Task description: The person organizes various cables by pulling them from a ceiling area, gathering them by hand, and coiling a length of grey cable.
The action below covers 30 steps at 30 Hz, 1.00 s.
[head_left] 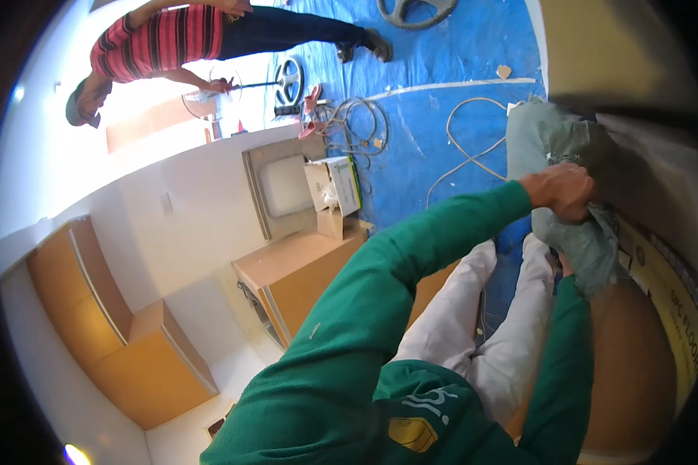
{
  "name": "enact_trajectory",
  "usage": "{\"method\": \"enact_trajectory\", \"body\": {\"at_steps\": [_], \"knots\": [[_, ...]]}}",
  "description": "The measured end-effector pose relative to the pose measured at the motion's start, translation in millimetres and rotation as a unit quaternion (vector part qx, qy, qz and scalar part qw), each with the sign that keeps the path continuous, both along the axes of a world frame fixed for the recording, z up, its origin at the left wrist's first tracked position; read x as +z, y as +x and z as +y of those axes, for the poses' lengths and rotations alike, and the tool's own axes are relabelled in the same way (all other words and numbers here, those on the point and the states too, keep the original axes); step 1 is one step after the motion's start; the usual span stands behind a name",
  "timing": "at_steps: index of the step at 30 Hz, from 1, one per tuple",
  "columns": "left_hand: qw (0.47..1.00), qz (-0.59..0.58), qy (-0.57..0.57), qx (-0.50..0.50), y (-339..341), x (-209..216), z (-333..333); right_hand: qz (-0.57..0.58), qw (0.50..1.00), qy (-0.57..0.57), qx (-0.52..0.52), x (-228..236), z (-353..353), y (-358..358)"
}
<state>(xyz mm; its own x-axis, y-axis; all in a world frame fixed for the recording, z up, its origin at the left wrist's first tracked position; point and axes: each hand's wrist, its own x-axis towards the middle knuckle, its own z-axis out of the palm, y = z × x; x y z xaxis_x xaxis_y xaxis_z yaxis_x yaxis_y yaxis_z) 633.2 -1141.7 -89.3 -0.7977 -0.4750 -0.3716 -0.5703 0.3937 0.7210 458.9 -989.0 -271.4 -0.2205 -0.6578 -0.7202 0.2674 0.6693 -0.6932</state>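
My left hand (562, 190) is clenched on a grey-green cloth sack (539, 132) that is bunched up against a grey surface at the right. The green sleeve of that arm stretches from the lower middle up to it. My right forearm in a green sleeve (570, 349) rises along the right side, and my right hand (565, 265) is almost wholly hidden under the lower folds of the sack. Whether it grips the cloth cannot be made out. My white trousers (473, 325) show between the two arms.
A brown rounded surface (632, 372) and a yellow printed carton (667, 291) lie at the right. Blue tarp (442, 116) covers the floor, with cables (465, 147) and a wheel-shaped part (289, 80). Wooden cabinets (302, 279) stand left. Another person in a striped top (163, 39) bends at the far end.
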Motion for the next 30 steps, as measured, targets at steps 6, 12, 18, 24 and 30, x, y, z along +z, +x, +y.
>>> {"method": "enact_trajectory", "body": {"at_steps": [6, 12, 18, 24, 30], "knots": [[0.999, 0.033, -0.004, 0.006, -34, -64, 21, -0.054, 0.997, 0.019, -0.053, -13, -4, -8], [0.999, 0.020, -0.009, 0.047, -63, -76, -3, -0.063, 0.997, 0.033, -0.033, -8, 27, 7], [0.979, 0.044, -0.075, 0.187, -74, -74, -14, -0.105, 0.986, 0.026, -0.126, 22, 10, 1], [0.922, 0.177, -0.076, 0.336, -34, -32, 27, -0.110, 0.970, 0.059, -0.211, 66, -3, -14], [0.889, 0.063, 0.032, 0.453, 101, -12, 162, -0.151, 0.957, 0.053, -0.242, 57, 46, -31]]}}
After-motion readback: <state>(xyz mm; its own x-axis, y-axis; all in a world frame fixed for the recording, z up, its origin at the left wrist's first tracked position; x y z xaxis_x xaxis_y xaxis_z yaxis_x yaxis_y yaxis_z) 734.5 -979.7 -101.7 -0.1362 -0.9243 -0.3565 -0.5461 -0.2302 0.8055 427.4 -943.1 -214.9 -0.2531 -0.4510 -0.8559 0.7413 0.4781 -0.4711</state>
